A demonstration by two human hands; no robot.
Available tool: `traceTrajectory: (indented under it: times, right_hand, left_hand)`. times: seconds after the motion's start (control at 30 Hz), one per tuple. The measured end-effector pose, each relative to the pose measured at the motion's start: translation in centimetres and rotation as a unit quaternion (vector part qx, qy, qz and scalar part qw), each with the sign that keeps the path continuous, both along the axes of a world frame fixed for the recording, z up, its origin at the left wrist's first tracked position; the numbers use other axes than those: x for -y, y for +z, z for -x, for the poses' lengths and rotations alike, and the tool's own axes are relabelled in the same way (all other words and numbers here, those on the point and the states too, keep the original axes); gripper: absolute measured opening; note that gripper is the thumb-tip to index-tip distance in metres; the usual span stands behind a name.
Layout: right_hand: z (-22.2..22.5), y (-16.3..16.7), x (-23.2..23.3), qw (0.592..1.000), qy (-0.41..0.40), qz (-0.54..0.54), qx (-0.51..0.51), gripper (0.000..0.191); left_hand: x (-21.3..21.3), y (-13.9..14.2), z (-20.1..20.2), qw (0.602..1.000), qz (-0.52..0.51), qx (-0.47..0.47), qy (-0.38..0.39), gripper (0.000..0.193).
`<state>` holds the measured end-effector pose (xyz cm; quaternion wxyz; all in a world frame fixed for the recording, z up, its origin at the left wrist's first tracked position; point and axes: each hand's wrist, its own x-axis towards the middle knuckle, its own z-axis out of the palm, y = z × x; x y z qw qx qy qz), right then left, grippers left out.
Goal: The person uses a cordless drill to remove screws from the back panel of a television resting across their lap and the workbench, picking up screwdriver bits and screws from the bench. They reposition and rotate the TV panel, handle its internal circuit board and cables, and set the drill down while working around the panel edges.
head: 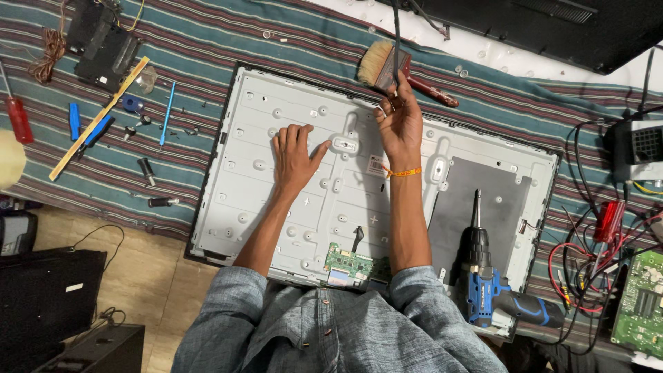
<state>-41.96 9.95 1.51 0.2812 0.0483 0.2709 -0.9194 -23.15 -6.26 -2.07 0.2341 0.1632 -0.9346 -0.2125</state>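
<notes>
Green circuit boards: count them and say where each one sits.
2. One small green circuit board sits at the near edge of the metal back panel, between the person's forearms. A second green circuit board lies at the far right, among wires. Others may be hidden.

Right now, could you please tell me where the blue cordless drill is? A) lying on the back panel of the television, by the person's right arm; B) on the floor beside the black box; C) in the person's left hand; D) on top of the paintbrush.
A: the blue cordless drill lies on the television's back panel, beside the right arm, with neither hand on it.
</notes>
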Motion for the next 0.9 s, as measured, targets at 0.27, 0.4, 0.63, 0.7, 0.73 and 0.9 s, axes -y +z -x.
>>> traceTrajectory:
  times: [0.27, 0.4, 0.63, 0.7, 0.73, 0.9]
  right_hand:
    - [-2.1, 2.0, 1.9, 0.986, 0.053, -0.113, -0.11, 0.047]
    - [-2.9, 2.7, 2.9, 0.982, 0.062, -0.124, -0.129, 0.049]
    - [-2.7, 2.7, 2.7, 0.986, 0.054, -0.121, -0.105, 0.049]
    - [-2.3, 2.4, 2.2, 0.988, 0.043, -0.118, -0.087, 0.046]
    - [-2.0, 2.2, 1.9, 0.99, 0.038, -0.115, -0.078, 0.045]
    - [-0.2, 1.0, -0.2, 0.995, -0.007, -0.079, -0.062, 0.046]
  left_hand:
    - [0.1, 0.0, -0.1, 1.0, -0.009, 0.009, 0.004, 0.05]
    - [0.2, -0.1, 0.0, 1.0, -0.009, 0.018, 0.007, 0.05]
    - [0.4, -0.2, 0.0, 1.0, -0.002, 0.005, 0.002, 0.05]
    - [0.4, -0.2, 0.0, 1.0, 0.001, -0.002, 0.006, 0.049]
    - [0.3, -0.2, 0.0, 1.0, -0.002, 0.001, 0.005, 0.049]
    - [0.4, -0.1, 0.0, 1.0, -0.014, 0.003, 0.004, 0.05]
